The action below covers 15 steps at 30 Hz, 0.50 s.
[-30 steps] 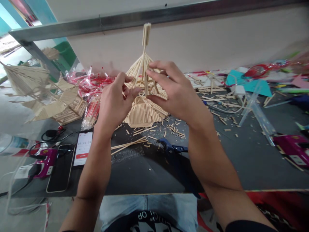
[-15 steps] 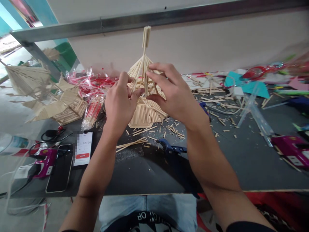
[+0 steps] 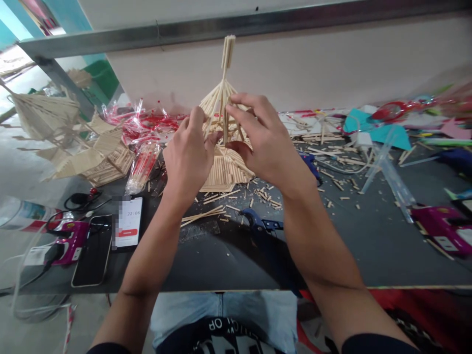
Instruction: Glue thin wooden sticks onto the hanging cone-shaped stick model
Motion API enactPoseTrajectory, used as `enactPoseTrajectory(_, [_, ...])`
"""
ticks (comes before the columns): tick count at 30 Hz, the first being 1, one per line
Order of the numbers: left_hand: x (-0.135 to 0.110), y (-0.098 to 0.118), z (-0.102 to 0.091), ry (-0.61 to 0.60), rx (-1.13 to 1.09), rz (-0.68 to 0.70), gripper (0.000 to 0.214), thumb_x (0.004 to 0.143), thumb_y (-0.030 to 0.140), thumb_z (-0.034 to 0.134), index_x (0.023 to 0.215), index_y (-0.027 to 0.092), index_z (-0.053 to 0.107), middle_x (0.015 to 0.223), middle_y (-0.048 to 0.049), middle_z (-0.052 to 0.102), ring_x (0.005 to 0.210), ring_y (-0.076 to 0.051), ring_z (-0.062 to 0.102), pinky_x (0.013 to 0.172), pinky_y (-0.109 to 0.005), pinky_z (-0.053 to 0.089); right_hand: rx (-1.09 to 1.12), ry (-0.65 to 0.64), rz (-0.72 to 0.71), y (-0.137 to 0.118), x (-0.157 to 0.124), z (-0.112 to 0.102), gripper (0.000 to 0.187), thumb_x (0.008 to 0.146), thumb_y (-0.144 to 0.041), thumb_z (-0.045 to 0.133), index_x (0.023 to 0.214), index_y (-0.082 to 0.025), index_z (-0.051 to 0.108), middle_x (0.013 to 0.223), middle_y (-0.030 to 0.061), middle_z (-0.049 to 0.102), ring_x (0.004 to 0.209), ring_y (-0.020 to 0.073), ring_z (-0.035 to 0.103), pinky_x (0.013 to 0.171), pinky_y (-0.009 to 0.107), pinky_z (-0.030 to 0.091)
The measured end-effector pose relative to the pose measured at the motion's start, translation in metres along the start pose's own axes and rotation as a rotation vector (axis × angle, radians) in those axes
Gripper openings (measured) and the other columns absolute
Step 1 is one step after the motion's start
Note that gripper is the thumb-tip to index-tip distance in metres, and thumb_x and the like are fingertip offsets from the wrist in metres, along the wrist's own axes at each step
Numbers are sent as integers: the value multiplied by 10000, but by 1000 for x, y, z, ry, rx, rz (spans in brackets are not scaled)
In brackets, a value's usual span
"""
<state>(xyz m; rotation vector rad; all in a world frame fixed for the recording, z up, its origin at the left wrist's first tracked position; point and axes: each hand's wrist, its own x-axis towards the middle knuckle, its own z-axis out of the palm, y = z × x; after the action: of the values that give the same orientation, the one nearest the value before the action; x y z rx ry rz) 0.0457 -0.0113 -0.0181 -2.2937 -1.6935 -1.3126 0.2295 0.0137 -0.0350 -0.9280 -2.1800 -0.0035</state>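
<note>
Dark grey worktable against a pale wall, littered with offcuts. Far left, at about nine o'clock from the centre: flat stick panels stacked and leaning. Below them, at eight o'clock, a magenta glue gun with its cable, then a dark phone lying face up and, just beside it at its two o'clock, a lit phone showing a timer. Cellophane packets of red-tipped sticks sit at ten o'clock from the left hand. That hand shows its back to the camera, fingers curled together, thumb tip touching the lower slope of the stick model; the fingertips are hidden, so cannot tell whether they grip anything. Model stands upright near mid-table, close to the wall: flat layered base, cone of slanted sticks, narrow spire at twelve o'clock. Right hand arches over the cone from three o'clock, fingers slightly spread, forefinger above and thumb below, closing on an upright stick inside the frame. Loose long sticks lie at six o'clock of the model, a blue-handled tool just beside them. Further right, teal paper at two o'clock, and a second magenta device at four o'clock near the edge.
</note>
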Motion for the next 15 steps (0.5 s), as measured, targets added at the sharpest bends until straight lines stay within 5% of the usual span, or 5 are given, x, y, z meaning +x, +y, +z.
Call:
enactPoseTrajectory(8, [9,-31,-12,-82,-108,29,295,932,416,654,1186,267,650,789,-5,636,685,-154,587,685,-301,490,6,-19,-9,0,2,-6,595,944,-417,603,1511,-300,466,1549,114,462,1475,361,403,1213,624,366])
enactPoseTrajectory(15, [7,-18,-20,-94,-8,178,311,944,331,635,1241,269,700,746,-6,634,702,-168,602,722,-320,496,15,36,0,1,-1,-6,492,958,-348,580,1446,-307,546,1494,106,513,1424,349,464,1165,626,423])
